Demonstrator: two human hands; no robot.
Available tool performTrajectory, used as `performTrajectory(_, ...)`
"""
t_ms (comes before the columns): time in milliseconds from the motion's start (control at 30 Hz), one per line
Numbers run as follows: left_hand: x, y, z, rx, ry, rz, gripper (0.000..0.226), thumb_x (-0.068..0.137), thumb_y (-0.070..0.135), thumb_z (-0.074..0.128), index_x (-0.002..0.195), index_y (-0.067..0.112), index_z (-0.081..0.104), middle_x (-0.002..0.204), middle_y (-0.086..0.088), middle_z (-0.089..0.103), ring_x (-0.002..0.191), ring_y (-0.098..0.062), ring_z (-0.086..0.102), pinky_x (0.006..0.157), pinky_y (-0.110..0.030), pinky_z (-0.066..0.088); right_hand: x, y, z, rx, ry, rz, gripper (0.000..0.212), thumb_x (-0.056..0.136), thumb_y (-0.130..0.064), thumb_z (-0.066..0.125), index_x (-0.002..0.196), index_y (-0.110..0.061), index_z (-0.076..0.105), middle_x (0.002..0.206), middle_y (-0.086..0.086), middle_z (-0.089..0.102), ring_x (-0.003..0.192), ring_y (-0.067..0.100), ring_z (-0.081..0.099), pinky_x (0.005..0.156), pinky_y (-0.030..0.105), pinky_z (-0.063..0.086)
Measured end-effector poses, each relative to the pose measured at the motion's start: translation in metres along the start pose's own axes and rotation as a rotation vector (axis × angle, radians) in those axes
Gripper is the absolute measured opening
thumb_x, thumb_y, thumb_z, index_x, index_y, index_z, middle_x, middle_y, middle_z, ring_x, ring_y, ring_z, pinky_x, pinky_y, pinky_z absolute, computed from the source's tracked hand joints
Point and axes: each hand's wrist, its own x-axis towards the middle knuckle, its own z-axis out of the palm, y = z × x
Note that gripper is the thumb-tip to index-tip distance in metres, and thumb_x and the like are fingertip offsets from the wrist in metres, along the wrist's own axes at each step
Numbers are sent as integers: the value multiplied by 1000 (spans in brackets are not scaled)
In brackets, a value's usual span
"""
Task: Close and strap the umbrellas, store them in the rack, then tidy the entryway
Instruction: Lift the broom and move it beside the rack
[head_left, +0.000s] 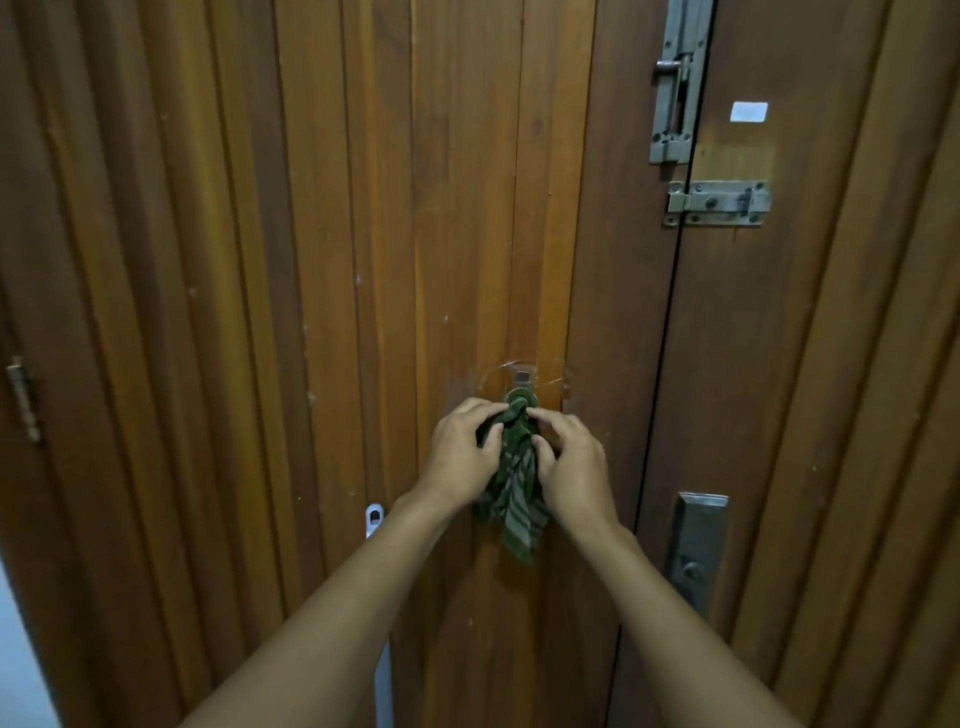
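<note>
While both arms reach forward to the wooden door (311, 260), a green striped cloth (515, 499) hangs against its planks, right of the door's middle and nearer its right edge than its left. The cloth's top is bunched into a knot-like wad just under a small metal hook (523, 374), which sits on a clear stick-on patch; whether the wad is looped over the hook cannot be told. The left hand (460, 452) grips the cloth from the left, fingers curled onto the bunched part and thumb pressed into the fabric. The right hand (571, 462) pinches it from the right, forefinger at the wad and thumb lower on the folds. The loose end dangles below both hands. Along the door's right edge are a vertical bolt (675, 83), a horizontal latch (719, 202) under it, and a metal lock plate (696, 551) lower down. A white sticker (748, 111) sits on the neighbouring leaf, and a hinge (23, 400) shows at the left edge.
</note>
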Motion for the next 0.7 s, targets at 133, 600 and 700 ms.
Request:
performTrajectory(133, -4, 1, -14, -24, -157, -62, 35, 96, 17, 57, 131, 17, 61, 130, 4, 60, 122, -13, 53, 105, -27, 43, -6, 4, 2, 5, -4, -11, 34, 98, -12, 55, 130, -24, 61, 123, -7, 61, 113, 11, 58, 95, 22, 47)
performTrajectory(600, -154, -114, -57, -123, -40, -536, 16, 87, 15, 70, 103, 15, 71, 90, -10, 72, 78, -18, 66, 73, -22, 49, -150, 34, 91, -62, -326, 18, 17, 93, -28, 63, 110, -26, 66, 109, -7, 60, 102, 11, 59, 82, 26, 48)
performTrajectory(700, -181, -142, -42, -164, -73, -716, 37, 86, 22, 71, 121, 15, 62, 100, -3, 64, 79, -14, 60, 69, -19, 47, -180, 57, 132, 29, -514, 273, 21, 92, -30, 66, 112, -25, 66, 109, -7, 61, 105, 15, 62, 88, 27, 48)
